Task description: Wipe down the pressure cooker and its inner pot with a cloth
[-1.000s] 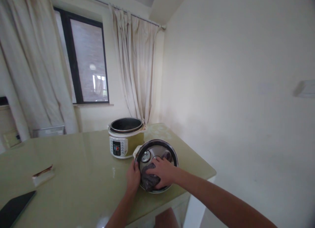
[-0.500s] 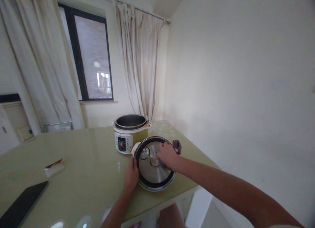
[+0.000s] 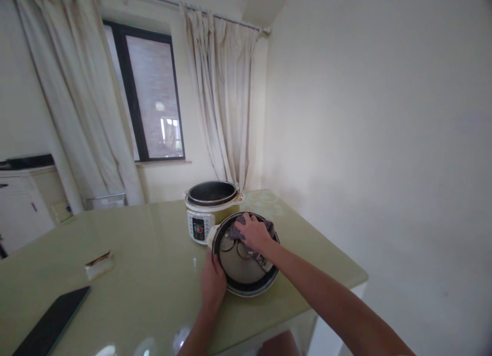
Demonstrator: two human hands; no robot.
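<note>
Pressing grey cloth (image 3: 257,228) now at lid's (image 3: 246,264) far rim, right hand (image 3: 255,235) clenched on it, left hand (image 3: 212,283) steadying lid edge as before

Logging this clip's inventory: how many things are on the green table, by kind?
Cooker base: 1
Cooker lid, left hand at its rim: 1
Purple cloth under right hand: 1
Dark flat tablet-like slab: 1
Small wrapped packet: 1
Total: 5
</note>
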